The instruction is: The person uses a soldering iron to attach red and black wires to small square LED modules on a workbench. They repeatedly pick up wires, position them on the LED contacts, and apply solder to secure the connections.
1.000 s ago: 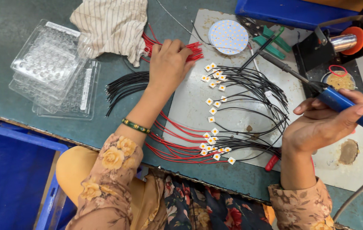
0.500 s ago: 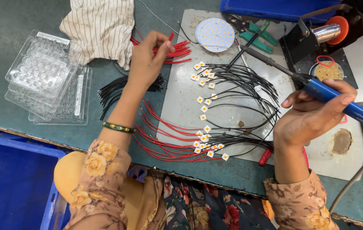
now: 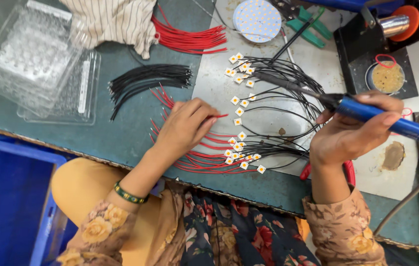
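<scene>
2 hands in my feed | left hand [image 3: 186, 125] pinching a red wire [image 3: 204, 143] on the grey mat [image 3: 214, 83] | right hand [image 3: 349, 133] wrapped around blue soldering iron [image 3: 367, 111], tip over black wires [image 3: 288, 93]

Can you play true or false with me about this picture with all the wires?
1. The right hand holds a blue soldering iron. True.
2. The left hand pinches a black wire. False: it pinches a red wire.
3. Loose black wires lie on the table. True.
4. The clear plastic trays sit beside the right hand. False: they sit far over on the left side.
</scene>
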